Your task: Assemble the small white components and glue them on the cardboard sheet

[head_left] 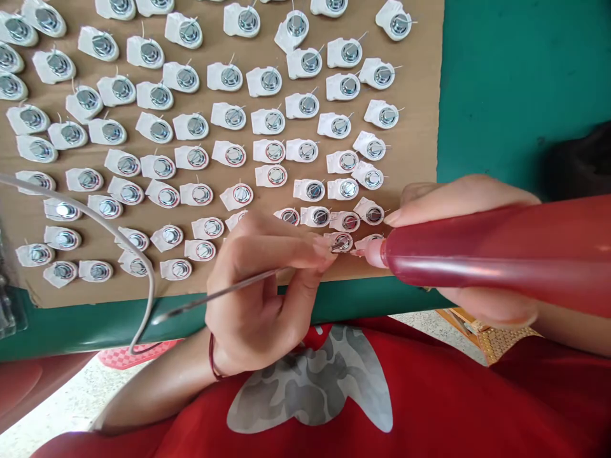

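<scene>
My left hand point(267, 280) pinches a thin metal tool point(229, 289), its slim tip resting at a small white part with a round metal centre point(342, 242). Wrapped in my right hand point(472, 197) is a red squeeze bottle point(491, 251), tilted on its side. The bottle's narrow nozzle point(363, 252) points left, close to that same part and to the tool's tip. Another white part point(368, 242) lies partly hidden behind the nozzle. Whether the nozzle touches anything, I cannot tell.
Rows of similar white parts point(234, 116) with shiny round centres cover a brown cardboard sheet point(415, 38). Beneath it is a green table surface point(501, 83). A pale cable point(147, 273) loops across the left side. Something dark point(580, 159) sits at the right.
</scene>
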A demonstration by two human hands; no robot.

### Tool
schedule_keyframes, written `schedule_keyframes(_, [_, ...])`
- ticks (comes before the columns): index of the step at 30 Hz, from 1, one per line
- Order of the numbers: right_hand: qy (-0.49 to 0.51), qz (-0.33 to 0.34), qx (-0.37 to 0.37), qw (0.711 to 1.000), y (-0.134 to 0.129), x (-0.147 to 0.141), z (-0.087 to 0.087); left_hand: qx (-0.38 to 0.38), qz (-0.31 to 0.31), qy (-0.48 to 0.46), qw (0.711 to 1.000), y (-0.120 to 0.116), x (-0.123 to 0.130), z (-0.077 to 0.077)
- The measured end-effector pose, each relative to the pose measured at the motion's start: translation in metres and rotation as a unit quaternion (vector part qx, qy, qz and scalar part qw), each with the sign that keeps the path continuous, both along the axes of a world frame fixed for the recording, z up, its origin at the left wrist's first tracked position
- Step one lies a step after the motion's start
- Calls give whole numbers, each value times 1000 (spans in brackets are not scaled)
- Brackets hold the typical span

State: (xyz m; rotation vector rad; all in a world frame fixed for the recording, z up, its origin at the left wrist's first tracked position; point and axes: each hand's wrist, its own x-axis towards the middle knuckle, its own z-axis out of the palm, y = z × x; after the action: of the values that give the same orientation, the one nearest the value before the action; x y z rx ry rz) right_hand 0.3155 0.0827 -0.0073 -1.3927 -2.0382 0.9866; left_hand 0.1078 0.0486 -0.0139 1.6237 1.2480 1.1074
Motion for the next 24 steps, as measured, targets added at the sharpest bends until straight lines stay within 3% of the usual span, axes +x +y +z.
schedule_keyframes(3, [82,-43,59,994,-8,-14,3,12,-10,5,1000,3,1,1])
schedule_keyframes(5, [111,-9,63,992,-9,-15,7,18,-14,4,1000,4,1,2])
schedule_keyframes(9, [90,93,49,990,-3,-7,10,15,-21,-5,1000,5,0,2])
schedule_keyframes(20, [65,102,59,991,-2,-3,10,7,-13,10,1000,5,1,3])
schedule_keyframes(24, [79,106,59,989,-3,-1,8,57,-16,-5,998,11,2,4])
